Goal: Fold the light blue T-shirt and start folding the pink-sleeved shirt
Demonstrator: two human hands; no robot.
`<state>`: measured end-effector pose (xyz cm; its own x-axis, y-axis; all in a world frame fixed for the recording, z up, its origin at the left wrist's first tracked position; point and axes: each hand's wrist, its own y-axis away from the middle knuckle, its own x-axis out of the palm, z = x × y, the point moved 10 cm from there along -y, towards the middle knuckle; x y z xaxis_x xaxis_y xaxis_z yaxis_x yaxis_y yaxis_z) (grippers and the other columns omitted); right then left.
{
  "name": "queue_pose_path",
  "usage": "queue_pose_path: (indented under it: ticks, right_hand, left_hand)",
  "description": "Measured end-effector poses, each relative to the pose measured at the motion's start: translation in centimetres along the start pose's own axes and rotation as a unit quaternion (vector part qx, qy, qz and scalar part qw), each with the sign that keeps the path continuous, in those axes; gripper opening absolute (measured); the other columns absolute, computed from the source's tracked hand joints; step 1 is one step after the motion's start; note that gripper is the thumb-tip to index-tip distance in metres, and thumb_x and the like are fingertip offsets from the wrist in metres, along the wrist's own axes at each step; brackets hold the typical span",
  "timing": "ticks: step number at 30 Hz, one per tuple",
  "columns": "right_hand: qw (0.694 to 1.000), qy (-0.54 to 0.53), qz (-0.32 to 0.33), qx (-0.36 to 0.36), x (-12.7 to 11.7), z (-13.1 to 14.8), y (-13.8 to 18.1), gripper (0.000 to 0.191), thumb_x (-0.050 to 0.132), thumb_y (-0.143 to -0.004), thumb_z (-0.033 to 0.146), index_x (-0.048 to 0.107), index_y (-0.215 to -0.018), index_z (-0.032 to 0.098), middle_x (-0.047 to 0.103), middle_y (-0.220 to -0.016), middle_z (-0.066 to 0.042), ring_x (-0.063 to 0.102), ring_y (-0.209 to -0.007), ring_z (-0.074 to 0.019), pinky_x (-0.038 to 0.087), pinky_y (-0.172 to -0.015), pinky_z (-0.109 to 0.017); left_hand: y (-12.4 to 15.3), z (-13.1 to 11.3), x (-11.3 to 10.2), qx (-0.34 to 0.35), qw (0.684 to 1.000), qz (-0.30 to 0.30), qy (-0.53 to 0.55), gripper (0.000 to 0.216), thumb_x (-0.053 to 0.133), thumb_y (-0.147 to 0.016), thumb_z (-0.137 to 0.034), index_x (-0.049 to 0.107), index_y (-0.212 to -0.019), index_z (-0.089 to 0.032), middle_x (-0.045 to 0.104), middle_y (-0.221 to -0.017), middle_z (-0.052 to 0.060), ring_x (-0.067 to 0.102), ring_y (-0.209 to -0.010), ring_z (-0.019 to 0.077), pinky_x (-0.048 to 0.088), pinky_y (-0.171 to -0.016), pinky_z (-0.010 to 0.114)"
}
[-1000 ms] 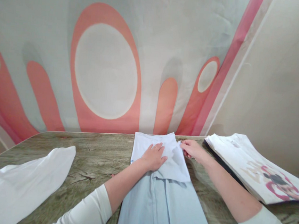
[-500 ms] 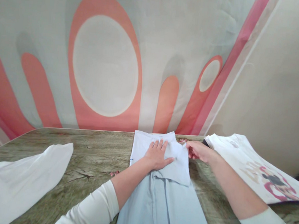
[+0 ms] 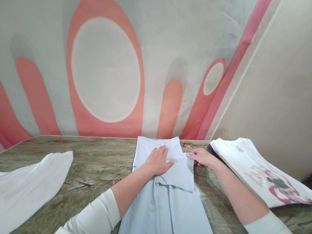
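Note:
A pale blue garment (image 3: 161, 212) lies lengthwise on the table in front of me, its far part folded over into a layered flap (image 3: 182, 174). My left hand (image 3: 158, 160) rests flat on this far part, fingers stretched out and thumb apart. At the flap's right edge, my right hand (image 3: 200, 156) pinches the cloth between thumb and fingers; its lower fingers are partly hidden. The near end of the garment runs out of view at the bottom.
To the right lies a folded white T-shirt (image 3: 253, 162) with a cartoon print, on top of something dark. A white cloth (image 3: 24, 189) spreads at the left. The wood-patterned table (image 3: 100, 159) meets a wall covering (image 3: 116, 128) with orange shapes.
The view has shifted slightly. My right hand has drawn the flap's edge straighter and flatter, its fingers now closer over the cloth. The left hand stays pressed on the garment.

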<state>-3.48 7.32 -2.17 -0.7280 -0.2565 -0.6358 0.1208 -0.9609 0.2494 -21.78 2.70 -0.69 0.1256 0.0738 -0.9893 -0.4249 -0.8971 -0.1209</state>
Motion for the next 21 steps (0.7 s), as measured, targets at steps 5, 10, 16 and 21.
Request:
queue_pose_path:
  ticks: [5, 10, 16, 21]
  right_hand:
    - [1.000, 0.002, 0.002, 0.000, 0.2, -0.8, -0.4, 0.014, 0.061, -0.078, 0.023, 0.055, -0.069, 0.015, 0.056, -0.048, 0.001, 0.051, -0.044, -0.0082, 0.034, -0.037, -0.015]
    - [1.000, 0.000, 0.005, -0.004, 0.2, -0.7, -0.5, 0.007, 0.061, -0.077, 0.020, 0.057, -0.073, 0.015, 0.055, -0.048, 0.003, 0.050, -0.043, -0.0073, 0.033, -0.036, -0.015]
    - [1.000, -0.006, 0.006, -0.012, 0.2, -0.4, -0.3, 0.010, 0.061, -0.077, 0.023, 0.057, -0.073, 0.015, 0.051, -0.045, 0.004, 0.046, -0.040, -0.0068, 0.030, -0.035, -0.015]
    - [1.000, -0.012, -0.009, -0.028, 0.0, -0.4, -0.7, 0.014, 0.062, -0.077, 0.028, 0.057, -0.074, 0.015, 0.051, -0.046, 0.004, 0.047, -0.042, -0.0076, 0.032, -0.036, -0.016]
  left_hand:
    - [0.7, -0.8, -0.5, 0.001, 0.999, 0.026, 0.022, 0.082, 0.020, -0.085, -0.066, 0.021, -0.142, -0.007, 0.016, -0.149, 0.017, 0.012, -0.137, 0.0276, 0.008, -0.109, 0.046]
    - [3.1, -5.8, -1.2, 0.060, 0.988, 0.120, 0.082, 0.095, 0.025, -0.077, -0.077, 0.020, -0.143, -0.008, 0.011, -0.149, 0.019, 0.009, -0.137, 0.0338, 0.010, -0.108, 0.051]
    - [5.7, -11.1, -1.9, 0.155, 0.969, 0.148, 0.121, 0.101, 0.046, -0.069, -0.077, 0.023, -0.141, -0.009, 0.017, -0.148, 0.020, 0.009, -0.135, 0.0394, 0.017, -0.106, 0.051]
    - [5.5, -12.2, -3.6, 0.168, 0.978, 0.051, 0.116, 0.050, 0.054, -0.080, -0.043, 0.049, -0.118, -0.012, 0.053, -0.120, 0.015, 0.050, -0.111, 0.0291, 0.040, -0.092, 0.039]
